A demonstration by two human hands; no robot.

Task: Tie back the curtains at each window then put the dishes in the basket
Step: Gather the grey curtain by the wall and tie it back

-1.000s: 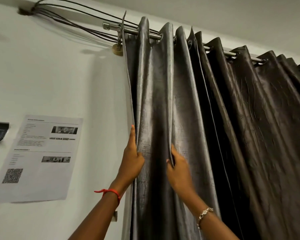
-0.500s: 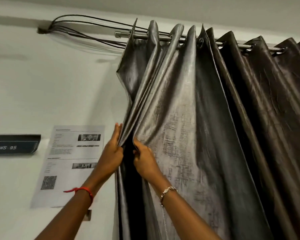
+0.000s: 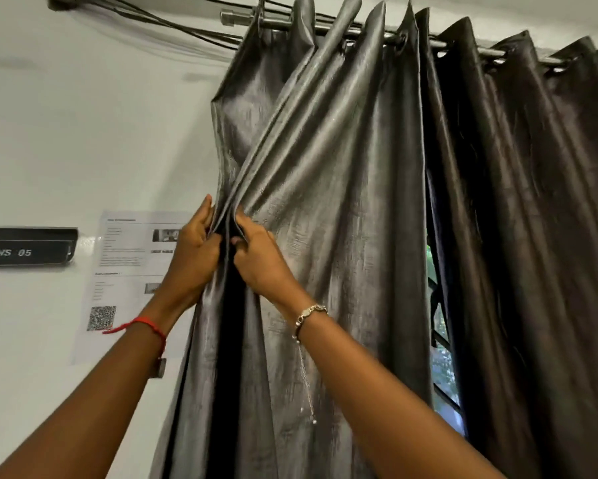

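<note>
A shiny dark grey curtain [image 3: 342, 209] hangs in folds from a metal rod [image 3: 463, 46] near the ceiling. My left hand [image 3: 194, 254] grips the curtain's left edge, fingers pressed against the folds. My right hand [image 3: 259, 257] pinches the neighbouring folds right beside it, so the fabric is bunched between both hands. A second, darker curtain panel [image 3: 539, 236] hangs to the right. Between the two panels a narrow gap shows the window [image 3: 442, 340] with bars and greenery outside. No dishes or basket are in view.
A white wall [image 3: 83, 133] lies to the left with a printed sheet [image 3: 125, 271] bearing a QR code and a black sign [image 3: 24, 248] reading "WS 05". Black cables [image 3: 159, 19] run along the wall top to the rod's end.
Both hands have gathered the left panel's folds toward the left and come close together. The panel has pulled aside, and a gap onto the window has opened between the panels.
</note>
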